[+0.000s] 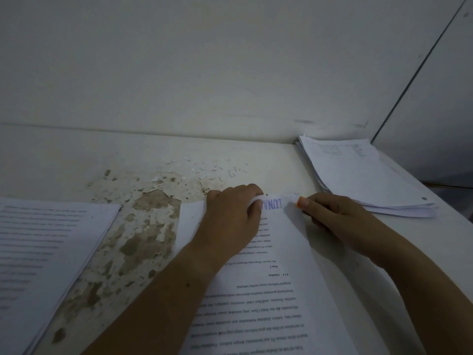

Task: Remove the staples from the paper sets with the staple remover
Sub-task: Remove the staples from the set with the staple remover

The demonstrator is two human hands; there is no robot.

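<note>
Step in hand: freeing the stapled corner of the paper set (268, 290), which lies at centre frame with its printed text upside down to the camera.

The left hand (230, 216) curls over the sheet's top edge and grips a rolled-back fold. The right hand (330, 216), just beside it, pinches the crumpled corner between thumb and curled fingers. The staple remover is not visible; whether it sits inside the right palm cannot be told, and no staple can be made out.

Judgement: the next move calls for exposing the staple and getting the tool's jaws under it. The corner is thin and already creased, so it is likely to tear.

Materials: matte white table (307, 160), laminate flaked to brown patches at centre left. Bent staples and paper scraps (217, 170) lie above the hands. Loose stacks sit at lower left (38, 252) and upper right (358, 175).
</note>
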